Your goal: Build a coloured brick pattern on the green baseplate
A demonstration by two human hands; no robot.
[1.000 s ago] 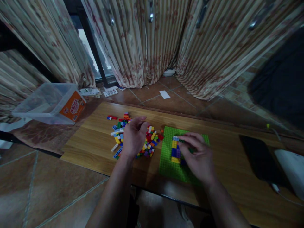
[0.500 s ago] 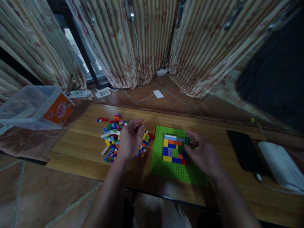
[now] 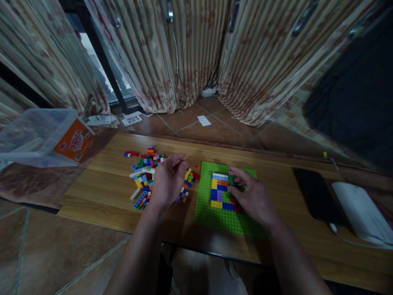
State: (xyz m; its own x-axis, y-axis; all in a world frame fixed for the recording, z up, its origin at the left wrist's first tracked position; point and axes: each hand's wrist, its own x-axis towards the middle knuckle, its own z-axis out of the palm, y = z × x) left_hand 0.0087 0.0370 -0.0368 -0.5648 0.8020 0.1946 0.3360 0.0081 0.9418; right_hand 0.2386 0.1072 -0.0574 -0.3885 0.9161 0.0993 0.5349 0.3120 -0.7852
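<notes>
My right hand (image 3: 250, 194) pinches a dark green brick (image 3: 231, 180) between thumb and fingertips, over the built bricks. Beneath it lies a green studded baseplate (image 3: 211, 224), bearing a patchwork of yellow, blue, purple, orange, white and red bricks (image 3: 219, 196). My hand covers the right side of this patchwork. Over the pile of loose coloured bricks (image 3: 144, 176) on the left, my left hand (image 3: 170, 180) hovers with fingers loosely curled and a gap by the thumb. No brick shows in it, though its palm side is partly hidden.
The bricks and baseplate lie on a long wooden table (image 3: 101, 196). A clear plastic box (image 3: 39, 135) with an orange label stands at the left. To the right are a black phone (image 3: 317, 196) and a white cabled device (image 3: 359, 211). Striped curtains (image 3: 196, 53) hang behind.
My right hand has moved left over the built bricks, carrying the dark green brick from their upper right corner. The left hand stays almost still over the pile.
</notes>
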